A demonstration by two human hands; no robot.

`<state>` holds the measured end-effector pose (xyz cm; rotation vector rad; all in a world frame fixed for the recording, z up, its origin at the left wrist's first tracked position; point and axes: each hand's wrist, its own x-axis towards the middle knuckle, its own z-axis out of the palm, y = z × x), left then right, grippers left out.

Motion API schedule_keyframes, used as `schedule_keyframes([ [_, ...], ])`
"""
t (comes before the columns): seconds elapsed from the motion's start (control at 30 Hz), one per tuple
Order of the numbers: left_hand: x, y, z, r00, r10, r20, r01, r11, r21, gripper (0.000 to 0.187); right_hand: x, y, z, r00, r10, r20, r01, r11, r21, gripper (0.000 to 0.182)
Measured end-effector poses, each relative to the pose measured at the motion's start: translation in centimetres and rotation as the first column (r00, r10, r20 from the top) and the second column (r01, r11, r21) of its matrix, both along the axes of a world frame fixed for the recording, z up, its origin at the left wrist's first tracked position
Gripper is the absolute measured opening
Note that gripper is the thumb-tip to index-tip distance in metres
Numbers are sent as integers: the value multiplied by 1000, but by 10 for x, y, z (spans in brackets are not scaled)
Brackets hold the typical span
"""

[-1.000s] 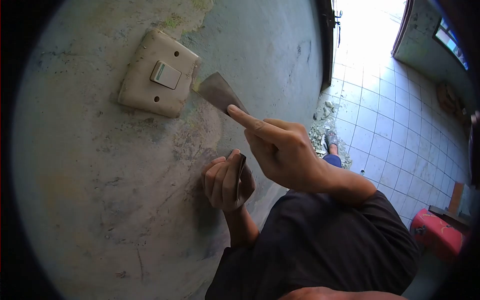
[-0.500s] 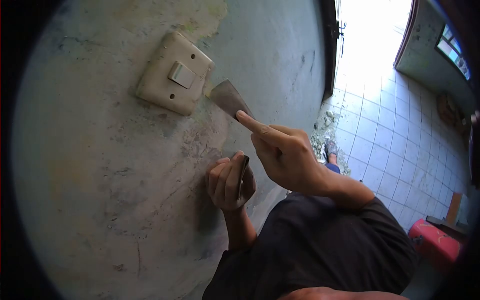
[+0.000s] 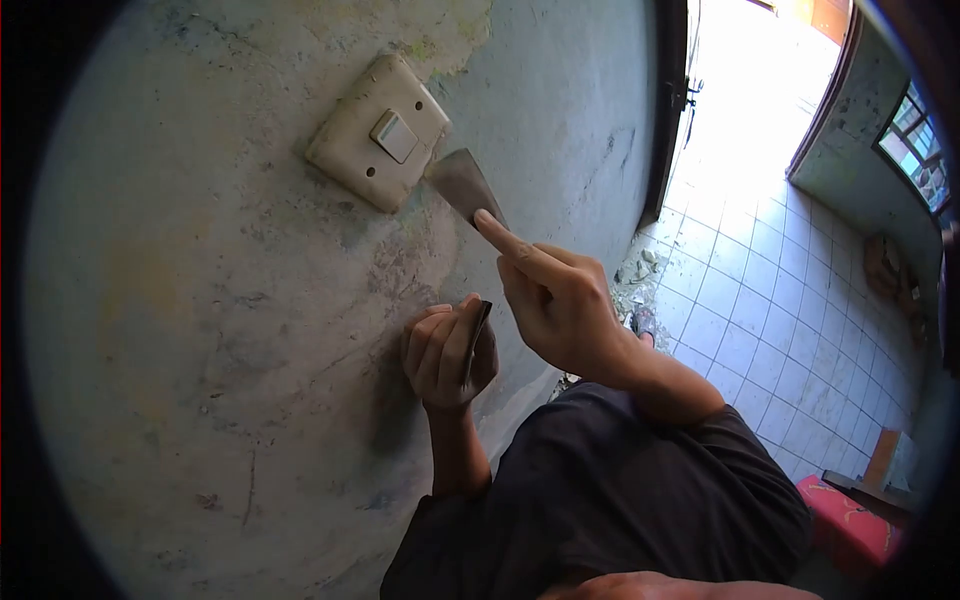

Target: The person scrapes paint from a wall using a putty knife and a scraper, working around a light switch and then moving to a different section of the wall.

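Note:
My right hand [image 3: 565, 300] grips a scraper [image 3: 465, 185] with a wide, flat metal blade. The index finger lies stretched along the blade, while the handle is hidden in the palm. The blade's front edge is right at the side of a dirty cream light switch [image 3: 385, 135] on the wall. Lower and to the left, my left hand [image 3: 448, 350] is closed close to the wall, its fingers curled around a thin, dark, flat piece [image 3: 480, 325] whose kind I cannot tell.
Stains and worn paint mark the wall [image 3: 270, 370]. Broken debris [image 3: 640, 275] lies along its foot on the white tiled floor [image 3: 750, 260]. A bright open doorway [image 3: 750, 100] is at the top right, and a red object [image 3: 850, 520] stands at the lower right.
The view has shifted slightly, so the switch sits farther right and higher. The scraper blade is a little closer to the switch's side. Both hands keep their hold.

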<state>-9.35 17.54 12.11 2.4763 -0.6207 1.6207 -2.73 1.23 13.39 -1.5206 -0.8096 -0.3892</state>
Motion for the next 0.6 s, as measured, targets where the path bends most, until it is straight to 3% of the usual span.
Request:
schedule_keyframes([
  [0.37,1,0,-2,1000,11,12,-11,1000,-13,27,2,-2,4,1000,7,23,-6,998,-55,62],
  [0.47,3,1,-1,998,51,25,-50,999,-10,26,2,0,3,998,5,63,-6,1000,8,60],
  [0.53,4,2,-1,999,14,32,-14,1000,-22,25,-2,-3,0,1000,2,21,-1,997,-79,61],
  [0.6,2,-1,-2,1000,18,22,-18,1000,-24,25,0,1,3,1000,-8,30,9,1000,-30,57],
])
